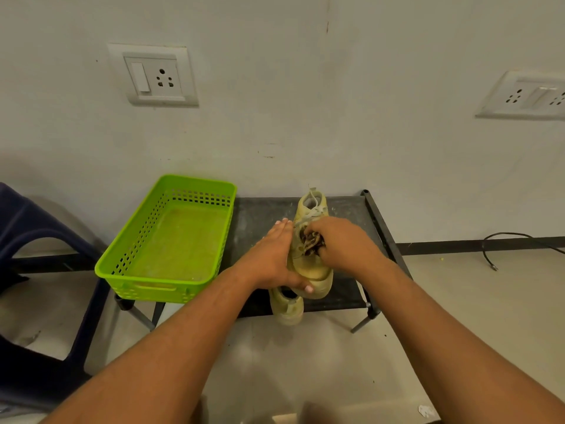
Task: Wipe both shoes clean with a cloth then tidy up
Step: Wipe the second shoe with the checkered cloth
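A: 2 shoes, and only 1 is being worked on. The right hand (344, 244) is clenched round a dark patterned cloth (310, 240), pressing it onto the laced top of the pale shoe (313, 269) over the middle of the black table (348, 209).

B: And the left hand (272, 258)?

A: Flat against that shoe's left side, fingers straight, thumb laid across the toe. It braces rather than clutches. Whether the sole rests on the table or is lifted, I cannot tell.

B: So the wiping step, shoe 1 of 2, I'd judge.

A: Agreed. The second shoe (287, 307) sits just in front, below the left wrist, at the table's near edge, and seems to hang partly past it. Next the cloth probably needs to reach the toe and sides, which calls for turning the shoe in the bracing hand.

B: Room for that?

A: Tight on the left: the green basket (122, 261) fills that end and overhangs the front. Bare table lies to the right, up to the side rail. A careless forearm could knock the second shoe off. A dark chair (27, 221) stands further left; a cable (504, 240) lies on the floor well to the right.
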